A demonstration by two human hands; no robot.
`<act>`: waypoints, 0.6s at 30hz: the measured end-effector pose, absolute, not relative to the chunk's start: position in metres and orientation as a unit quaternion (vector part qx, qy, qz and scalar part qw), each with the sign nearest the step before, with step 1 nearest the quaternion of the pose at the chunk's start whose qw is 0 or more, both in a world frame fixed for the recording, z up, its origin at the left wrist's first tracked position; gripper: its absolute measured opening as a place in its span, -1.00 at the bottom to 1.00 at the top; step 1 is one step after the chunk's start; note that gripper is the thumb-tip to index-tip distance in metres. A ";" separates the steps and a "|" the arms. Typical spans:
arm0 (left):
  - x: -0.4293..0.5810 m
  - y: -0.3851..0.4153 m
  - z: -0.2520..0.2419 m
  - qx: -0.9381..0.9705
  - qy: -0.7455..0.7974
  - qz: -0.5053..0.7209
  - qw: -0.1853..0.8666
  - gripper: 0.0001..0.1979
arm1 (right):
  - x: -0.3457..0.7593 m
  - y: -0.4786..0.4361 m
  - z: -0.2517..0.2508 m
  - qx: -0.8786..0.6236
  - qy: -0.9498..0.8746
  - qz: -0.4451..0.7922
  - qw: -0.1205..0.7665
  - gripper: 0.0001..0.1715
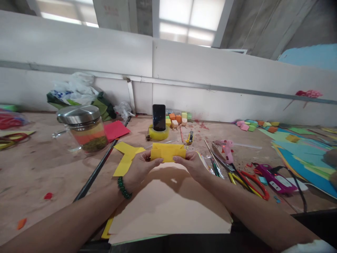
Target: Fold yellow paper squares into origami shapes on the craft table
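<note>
A folded yellow paper (167, 152) is held level between both hands, above the far edge of a stack of pale peach sheets (171, 207). My left hand (143, 165), with a green bead bracelet at the wrist, pinches its left end, thumb in front. At its right end my right hand (192, 164) pinches it the same way. Cut yellow paper (126, 156) lies just left of my left hand. Behind the folded paper, a phone (159, 117) stands upright in a roll of yellow tape (158, 133).
A lidded glass jar (86, 131) and red paper (116, 130) are at left. Small paper cubes (179, 118) and a cutter (190, 137) lie behind. At right are a pink glue gun (226, 149), scissors (254, 184), a purple device (276, 179) and coloured sheets (302, 158).
</note>
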State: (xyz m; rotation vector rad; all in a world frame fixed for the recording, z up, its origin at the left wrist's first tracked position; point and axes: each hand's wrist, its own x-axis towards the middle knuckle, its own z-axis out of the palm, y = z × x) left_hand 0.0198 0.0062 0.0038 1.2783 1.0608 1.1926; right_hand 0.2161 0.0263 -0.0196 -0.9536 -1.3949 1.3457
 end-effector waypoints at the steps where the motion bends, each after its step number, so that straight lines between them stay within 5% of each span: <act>1: 0.020 0.007 0.004 0.530 0.444 0.504 0.518 -0.69 | 0.216 0.026 -0.019 -0.392 -0.566 0.554 0.469 -0.56; 7: 0.019 0.008 0.006 0.508 0.432 0.522 0.531 -0.61 | 0.214 0.029 -0.018 -0.392 -0.515 0.616 0.450 -0.40; 13: 0.020 0.008 0.004 0.482 0.423 0.539 0.546 -0.54 | 0.214 0.029 -0.020 -0.373 -0.543 0.587 0.471 -0.48; 18: 0.020 0.007 0.007 0.418 0.422 0.551 0.586 -0.30 | 0.213 0.025 -0.022 -0.350 -0.601 0.511 0.505 -0.54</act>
